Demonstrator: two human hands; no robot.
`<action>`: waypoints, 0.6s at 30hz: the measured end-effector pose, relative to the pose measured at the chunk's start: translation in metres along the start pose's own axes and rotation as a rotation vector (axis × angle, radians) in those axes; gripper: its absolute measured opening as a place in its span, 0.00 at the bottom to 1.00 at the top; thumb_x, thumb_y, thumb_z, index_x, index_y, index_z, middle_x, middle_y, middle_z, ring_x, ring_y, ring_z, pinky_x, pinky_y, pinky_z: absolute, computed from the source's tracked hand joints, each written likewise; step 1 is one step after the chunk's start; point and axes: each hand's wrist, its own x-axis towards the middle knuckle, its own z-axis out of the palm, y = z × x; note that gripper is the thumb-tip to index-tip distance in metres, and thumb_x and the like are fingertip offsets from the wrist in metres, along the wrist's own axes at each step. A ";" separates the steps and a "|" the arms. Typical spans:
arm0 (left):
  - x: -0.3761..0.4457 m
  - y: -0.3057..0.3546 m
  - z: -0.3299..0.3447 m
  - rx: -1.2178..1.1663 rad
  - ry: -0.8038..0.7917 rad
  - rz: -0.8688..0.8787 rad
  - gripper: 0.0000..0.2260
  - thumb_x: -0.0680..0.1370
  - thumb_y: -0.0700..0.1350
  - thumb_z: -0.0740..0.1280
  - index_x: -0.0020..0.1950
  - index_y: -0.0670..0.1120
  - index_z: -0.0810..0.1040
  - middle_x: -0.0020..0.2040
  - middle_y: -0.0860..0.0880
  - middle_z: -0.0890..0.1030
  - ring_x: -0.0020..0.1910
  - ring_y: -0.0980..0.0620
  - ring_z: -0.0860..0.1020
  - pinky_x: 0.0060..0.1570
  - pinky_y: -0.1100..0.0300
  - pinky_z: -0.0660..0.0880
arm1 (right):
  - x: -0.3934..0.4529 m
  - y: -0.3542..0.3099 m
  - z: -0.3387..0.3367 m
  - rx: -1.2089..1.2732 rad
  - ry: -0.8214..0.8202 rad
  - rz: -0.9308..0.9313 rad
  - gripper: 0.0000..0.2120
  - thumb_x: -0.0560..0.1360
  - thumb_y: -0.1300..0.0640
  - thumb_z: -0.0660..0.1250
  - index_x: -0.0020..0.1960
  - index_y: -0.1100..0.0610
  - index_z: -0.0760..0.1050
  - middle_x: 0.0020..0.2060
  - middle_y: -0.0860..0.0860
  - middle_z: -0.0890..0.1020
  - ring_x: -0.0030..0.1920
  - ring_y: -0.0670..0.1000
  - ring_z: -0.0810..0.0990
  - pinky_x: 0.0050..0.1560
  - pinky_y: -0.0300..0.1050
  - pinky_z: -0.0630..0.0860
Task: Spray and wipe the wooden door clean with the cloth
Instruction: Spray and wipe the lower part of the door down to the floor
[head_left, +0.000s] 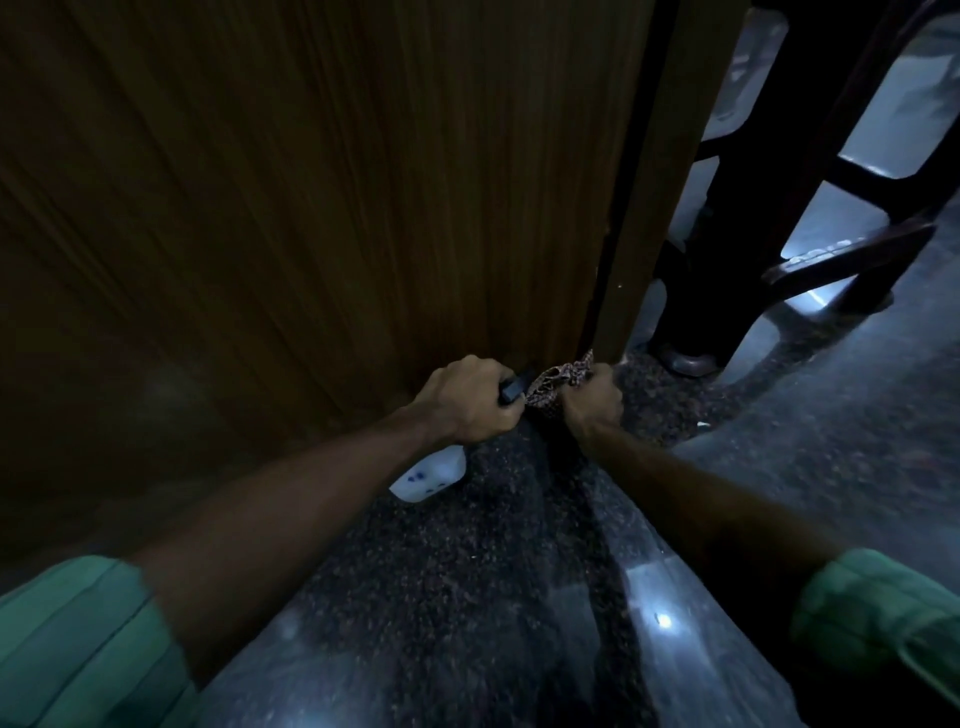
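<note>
Left hand (470, 400) grips spray bottle (431, 475); right hand (592, 397) clutches cloth (553, 387) at door (311, 208) foot. Wiping bottom edge; next likely another pass

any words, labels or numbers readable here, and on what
None can be read. The white spray bottle gripped by the left hand shows only small blue marks, too blurred to read. The patterned cloth in the right hand and the wooden door carry no text.

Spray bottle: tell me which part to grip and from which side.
Grip the spray bottle at its dark trigger head, coming from above, as the left hand does now. The white body hangs below the fist, nozzle toward the wooden door.
</note>
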 end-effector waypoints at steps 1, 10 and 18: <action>0.001 0.000 0.003 -0.001 -0.009 -0.003 0.14 0.80 0.53 0.67 0.35 0.51 0.73 0.31 0.54 0.76 0.28 0.56 0.73 0.31 0.59 0.63 | -0.001 0.001 0.000 -0.002 0.001 0.028 0.22 0.76 0.54 0.70 0.68 0.57 0.71 0.60 0.60 0.80 0.60 0.63 0.80 0.59 0.51 0.76; 0.001 -0.014 0.004 0.030 -0.035 -0.046 0.11 0.80 0.54 0.67 0.41 0.51 0.78 0.34 0.54 0.78 0.33 0.54 0.76 0.34 0.58 0.66 | -0.020 -0.013 0.010 0.003 0.044 0.161 0.23 0.74 0.47 0.68 0.65 0.58 0.79 0.59 0.58 0.83 0.56 0.62 0.83 0.58 0.53 0.81; -0.014 -0.038 -0.003 0.081 -0.006 -0.084 0.10 0.79 0.56 0.67 0.45 0.51 0.82 0.37 0.53 0.82 0.37 0.51 0.80 0.38 0.57 0.71 | -0.051 -0.030 0.029 0.241 0.019 0.134 0.18 0.77 0.54 0.69 0.64 0.57 0.74 0.55 0.57 0.81 0.57 0.61 0.80 0.54 0.48 0.76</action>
